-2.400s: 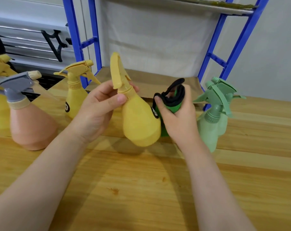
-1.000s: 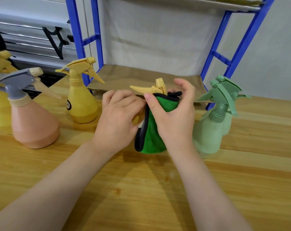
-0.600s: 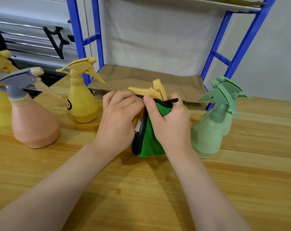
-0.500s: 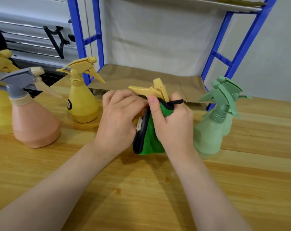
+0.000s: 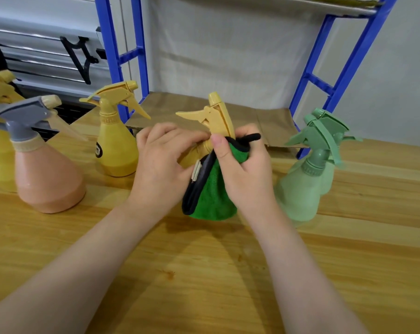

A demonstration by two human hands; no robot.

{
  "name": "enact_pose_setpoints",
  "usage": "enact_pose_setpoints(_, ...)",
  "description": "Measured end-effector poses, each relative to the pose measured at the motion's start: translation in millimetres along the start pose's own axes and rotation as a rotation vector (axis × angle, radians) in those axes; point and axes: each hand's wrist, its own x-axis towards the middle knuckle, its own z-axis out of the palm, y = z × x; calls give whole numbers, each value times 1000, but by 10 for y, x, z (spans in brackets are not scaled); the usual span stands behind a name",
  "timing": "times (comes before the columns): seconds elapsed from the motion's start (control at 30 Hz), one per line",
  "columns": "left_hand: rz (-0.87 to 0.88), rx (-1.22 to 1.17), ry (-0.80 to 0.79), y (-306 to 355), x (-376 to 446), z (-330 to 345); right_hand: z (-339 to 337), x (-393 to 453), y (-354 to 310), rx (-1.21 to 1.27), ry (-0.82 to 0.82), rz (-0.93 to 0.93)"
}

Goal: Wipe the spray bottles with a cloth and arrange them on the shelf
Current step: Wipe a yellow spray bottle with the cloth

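Two hands work one yellow spray bottle over the wooden counter: my left hand grips its body, my right hand presses a green cloth with black edging round its neck. Another yellow spray bottle stands left; its dark round label is unreadable. Behind is the blue shelf.

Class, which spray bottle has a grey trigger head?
The pink bottle at the left: its trigger head is grey, while the yellow and green bottles have heads matching their bodies.
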Motion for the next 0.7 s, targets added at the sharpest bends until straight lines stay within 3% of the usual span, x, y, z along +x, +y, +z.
enact_pose_setpoints(0.13,-26,-40,-22,24,-7,15,-12,-22,-11,-26,75,2)
enact_pose_setpoints(0.33,-141,-210,-43,25,-27,61,-62,6,-81,246,46,243)
enact_pose_setpoints(0.4,-215,-286,-39,-8,-6,59,-72,10,-98,273,43,184)
enact_pose_setpoints(0.5,-359,-533,-13,-53,55,30,-104,13,-89,295,-1,96)
enact_pose_setpoints(0.6,-479,-881,-47,-6,68,-8,-136,4,-59,383,-156,72)
enact_pose_setpoints(0.7,-514,-1083,-122,62,52,-3,-130,-22,-68,552,-289,63)
